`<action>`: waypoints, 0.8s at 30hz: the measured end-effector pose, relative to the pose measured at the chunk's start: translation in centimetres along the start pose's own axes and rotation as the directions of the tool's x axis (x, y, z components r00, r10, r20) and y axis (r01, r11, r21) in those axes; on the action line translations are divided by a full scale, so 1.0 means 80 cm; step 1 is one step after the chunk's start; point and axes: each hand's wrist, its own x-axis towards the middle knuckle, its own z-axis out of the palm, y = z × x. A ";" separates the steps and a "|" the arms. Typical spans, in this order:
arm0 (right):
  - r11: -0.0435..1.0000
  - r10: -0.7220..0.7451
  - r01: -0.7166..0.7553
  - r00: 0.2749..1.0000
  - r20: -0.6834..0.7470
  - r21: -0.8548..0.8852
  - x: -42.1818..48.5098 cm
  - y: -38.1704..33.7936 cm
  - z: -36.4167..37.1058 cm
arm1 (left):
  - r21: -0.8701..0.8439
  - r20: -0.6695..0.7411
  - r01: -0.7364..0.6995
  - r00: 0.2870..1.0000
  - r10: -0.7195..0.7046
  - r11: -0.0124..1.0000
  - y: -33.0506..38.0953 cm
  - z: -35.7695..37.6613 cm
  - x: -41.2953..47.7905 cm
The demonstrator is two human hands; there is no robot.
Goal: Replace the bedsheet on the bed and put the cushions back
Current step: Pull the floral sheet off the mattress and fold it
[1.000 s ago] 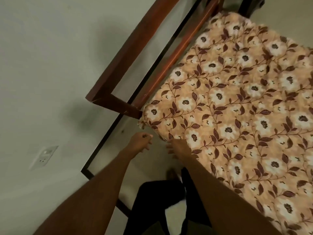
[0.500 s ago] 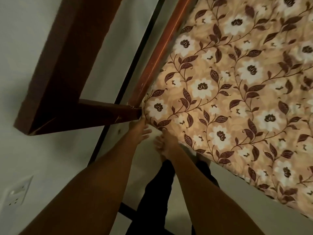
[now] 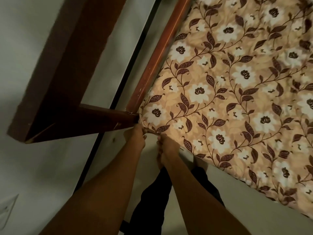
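At the near corner of the bed, both hands are working on the floral bedsheet [image 3: 228, 92], which is lying spread over the mattress and filling the right and upper part of the view. Left hand [image 3: 135, 137] is reaching to the very corner, right below the dark wooden frame post [image 3: 108, 118], fingers curled in on the sheet's edge where it is wrapping over the corner; it is looking like a pinch on the fabric, though the fingertips are partly hidden. Right hand [image 3: 166, 146] is sitting just beside it, a little further along the near edge, fingers bent down and under the sheet's hem, gripping the fabric there. Both forearms are coming in from the bottom of the frame, bare, nearly parallel, converging at the corner. Bedsheet is beige-tan with white flowers and dark brown leaves and vines, lying fairly flat with light wrinkles. Its left edge is running against the reddish-brown side rail [image 3: 157, 55], touching it along the length. Near edge is hanging a little over the pale mattress side [image 3: 254, 199], which is showing below the pattern at the lower right. Darker wooden frame piece [image 3: 67, 56] is standing out to the left of the rail, angled across the view against a pale wall [image 3: 25, 39]. White wall socket [image 3: 7, 211] is partly showing at the lower left edge. Dark trousers [image 3: 152, 200] are showing between the two forearms, over a light floor [image 3: 149, 167]. No cushions in view.
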 end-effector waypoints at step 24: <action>0.571 -0.818 0.820 0.564 0.113 0.036 -0.340 -0.229 -0.060 | -0.036 0.402 -0.316 0.864 0.304 0.948 0.152 -0.032 -0.350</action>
